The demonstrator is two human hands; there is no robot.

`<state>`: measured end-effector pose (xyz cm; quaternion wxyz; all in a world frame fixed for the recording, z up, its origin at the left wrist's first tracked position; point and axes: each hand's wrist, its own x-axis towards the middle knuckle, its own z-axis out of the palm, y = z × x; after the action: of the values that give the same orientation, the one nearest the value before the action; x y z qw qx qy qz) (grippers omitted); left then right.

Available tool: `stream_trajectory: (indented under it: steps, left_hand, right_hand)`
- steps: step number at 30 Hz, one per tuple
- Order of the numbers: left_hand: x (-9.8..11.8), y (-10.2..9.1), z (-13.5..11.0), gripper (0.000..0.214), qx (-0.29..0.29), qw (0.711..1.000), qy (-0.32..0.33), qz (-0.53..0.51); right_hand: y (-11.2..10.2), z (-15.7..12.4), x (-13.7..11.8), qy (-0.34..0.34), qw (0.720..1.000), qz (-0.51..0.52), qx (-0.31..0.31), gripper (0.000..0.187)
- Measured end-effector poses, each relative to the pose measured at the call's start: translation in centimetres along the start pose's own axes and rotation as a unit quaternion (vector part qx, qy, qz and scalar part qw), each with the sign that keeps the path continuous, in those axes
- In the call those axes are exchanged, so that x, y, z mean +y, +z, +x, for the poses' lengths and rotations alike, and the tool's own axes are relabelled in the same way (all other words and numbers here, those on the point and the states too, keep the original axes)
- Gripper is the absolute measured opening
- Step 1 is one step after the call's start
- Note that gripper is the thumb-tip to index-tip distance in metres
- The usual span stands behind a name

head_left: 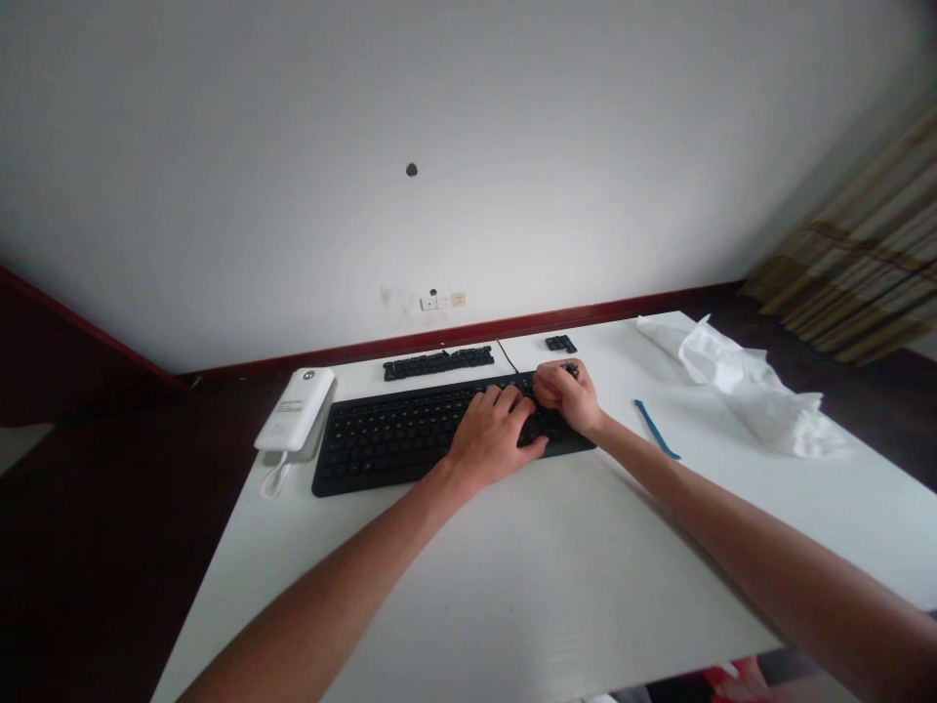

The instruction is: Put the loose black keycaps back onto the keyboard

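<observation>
A black keyboard lies on the white table, with its upper rows partly stripped of keycaps. My left hand rests on its right half, palm down, fingers apart and slightly bent. Over the keyboard's right end, my right hand is closed in a fist around something mostly hidden; only a dark end shows above it. Behind the keyboard sits a row of loose black keycaps. A smaller group of keycaps lies farther right. To the right of my right hand is a blue pry tool.
A white power bank with a looped cable stands left of the keyboard. Crumpled white wrapping spreads over the table's right side. The keyboard's cable runs to the back edge. A wall with sockets rises behind the table.
</observation>
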<state>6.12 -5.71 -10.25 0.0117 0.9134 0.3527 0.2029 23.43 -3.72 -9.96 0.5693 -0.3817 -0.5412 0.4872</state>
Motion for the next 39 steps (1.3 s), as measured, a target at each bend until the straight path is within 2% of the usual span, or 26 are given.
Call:
stream_trajectory:
  steps: [10,14,17,19,21,24,26,31,39]
  left_hand:
    - [0.1,-0.1,0.0,0.033,0.006,1.000,-0.004,0.003]
    - [0.1,0.0,0.0,0.034,0.010,1.000,-0.002,-0.001]
    - [0.0,0.2,-0.1,0.032,0.014,1.000,0.002,-0.015]
    - [-0.1,0.3,-0.1,0.031,0.014,1.000,0.003,-0.021]
    - [-0.1,0.3,-0.1,0.031,0.014,1.000,0.003,-0.024]
    - [-0.2,0.3,-0.1,0.030,0.013,1.000,0.003,-0.028]
    - [-0.2,0.2,-0.2,0.029,0.013,0.999,0.002,-0.029]
    - [-0.2,0.2,-0.2,0.030,0.012,0.999,0.003,-0.032]
    - [-0.2,0.2,-0.3,0.031,0.012,0.999,0.001,-0.035]
  right_hand:
    - [0.1,-0.4,0.7,-0.002,0.998,-0.050,-0.021,0.049]
    - [-0.5,-0.5,-0.7,-0.030,0.988,-0.148,-0.024,0.048]
    - [-3.1,0.1,-1.8,-0.085,0.952,-0.287,0.056,0.043]
    - [-5.9,0.7,-2.0,-0.093,0.909,-0.392,0.108,0.035]
    - [-8.7,1.4,-1.6,-0.068,0.859,-0.486,0.149,0.024]
    - [-11.8,2.1,-0.3,-0.005,0.805,-0.580,0.123,0.033]
    - [-12.7,2.2,0.4,0.025,0.783,-0.613,0.106,0.039]
    - [-12.4,2.2,0.9,0.046,0.759,-0.645,0.075,0.043]
    - [-12.1,1.9,-0.2,0.037,0.759,-0.648,0.047,0.025]
